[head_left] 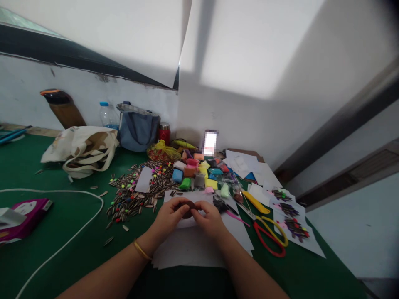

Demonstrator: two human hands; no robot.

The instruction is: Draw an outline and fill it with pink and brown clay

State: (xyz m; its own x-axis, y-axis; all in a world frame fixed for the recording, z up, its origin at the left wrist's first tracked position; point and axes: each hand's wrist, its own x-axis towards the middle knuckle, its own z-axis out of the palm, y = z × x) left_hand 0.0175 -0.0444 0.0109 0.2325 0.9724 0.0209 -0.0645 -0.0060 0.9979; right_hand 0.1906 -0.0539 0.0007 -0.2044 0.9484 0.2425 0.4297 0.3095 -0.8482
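Note:
Between my two hands is a flattened piece of dark brown modelling clay (188,210), pinched by the fingers over a stack of white paper (190,249). My left hand (171,214) grips its left edge, thumb on top. On the other side my right hand (207,216) has thumb and fingers closed on the right edge. Just beyond the hands lie several small packs of coloured clay, among them a green pack (185,183) and a yellow pack (211,184). A pink tool (237,218) and a black crumpled piece (220,203) rest on the paper right of my right hand.
Striped sunflower seeds (134,203) mixed with coloured bits spread left of the paper. Scissors (271,236) and a yellow cutter (256,202) lie at right, near sheets bearing seed figures (296,228). Bags, bottles and a lit phone (210,142) stand behind; a white cable (77,227) crosses the left.

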